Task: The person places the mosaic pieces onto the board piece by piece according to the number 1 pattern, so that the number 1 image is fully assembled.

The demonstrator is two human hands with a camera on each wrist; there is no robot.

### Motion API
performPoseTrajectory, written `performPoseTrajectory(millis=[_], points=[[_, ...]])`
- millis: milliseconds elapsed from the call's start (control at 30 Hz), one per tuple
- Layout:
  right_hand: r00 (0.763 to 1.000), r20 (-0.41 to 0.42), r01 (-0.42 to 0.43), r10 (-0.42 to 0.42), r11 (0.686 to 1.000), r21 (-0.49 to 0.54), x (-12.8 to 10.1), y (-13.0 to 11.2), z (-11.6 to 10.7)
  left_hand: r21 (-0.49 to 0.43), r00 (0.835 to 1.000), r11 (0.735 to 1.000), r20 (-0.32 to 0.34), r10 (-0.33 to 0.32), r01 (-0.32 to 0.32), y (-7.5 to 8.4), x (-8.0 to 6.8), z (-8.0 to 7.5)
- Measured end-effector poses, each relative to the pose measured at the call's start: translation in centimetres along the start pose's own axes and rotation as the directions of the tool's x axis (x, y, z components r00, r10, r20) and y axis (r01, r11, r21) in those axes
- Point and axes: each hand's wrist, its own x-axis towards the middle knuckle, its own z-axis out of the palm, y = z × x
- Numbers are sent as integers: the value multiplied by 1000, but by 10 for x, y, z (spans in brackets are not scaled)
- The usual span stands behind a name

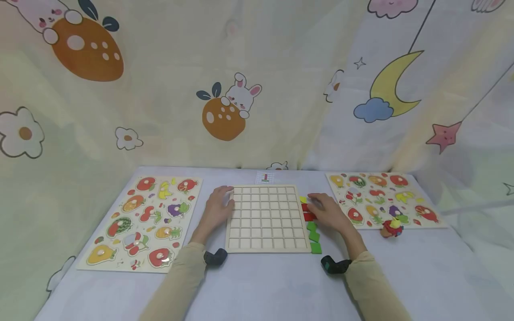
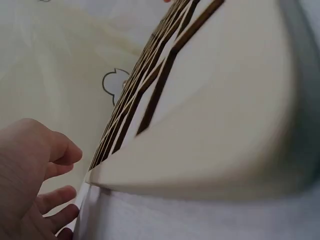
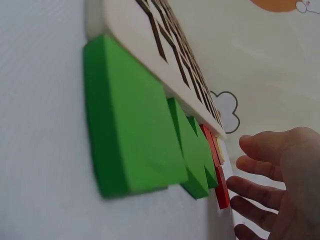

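A pale wooden grid board [image 1: 267, 220] with bare square cells lies flat in the middle of the table. My left hand [image 1: 218, 207] is at its upper left edge, fingers relaxed and holding nothing; in the left wrist view the same hand [image 2: 30, 170] appears beside the board's corner. Along the right edge runs a row of coloured pieces: yellow [image 1: 303, 199], red [image 1: 309, 217] and green [image 1: 316, 248]. Near the red ones is my right hand [image 1: 327, 210]. Its fingers [image 3: 257, 192] are loosely bent around no piece; whether they touch a red piece [image 3: 222, 188] I cannot tell.
A fruit-picture puzzle board [image 1: 134, 236] lies on the left, another [image 1: 381, 200] on the right. A small red-and-yellow figure [image 1: 391, 228] sits at the right board's front edge. Behind the grid is a small printed card [image 1: 265, 178]. A patterned curtain [image 1: 168, 89] hangs at the back.
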Motion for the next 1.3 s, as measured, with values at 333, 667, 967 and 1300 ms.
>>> performPoseTrajectory(millis=[333, 667, 967, 1300], points=[[997, -60, -45, 48, 998, 40, 4, 2, 6, 34, 1000, 999, -21, 11, -10, -5, 10, 1], [995, -73, -61, 63, 998, 24, 11, 0, 5, 97, 999, 994, -10, 44, -43, -9, 11, 2], [988, -88, -137, 131, 988, -68, 21, -9, 10, 82, 997, 994, -14, 70, -69, -9, -1, 2], [985, -105, -146, 139, 987, -61, 29, -6, 11, 46, 995, 994, 3, 95, -95, -9, 1, 1]])
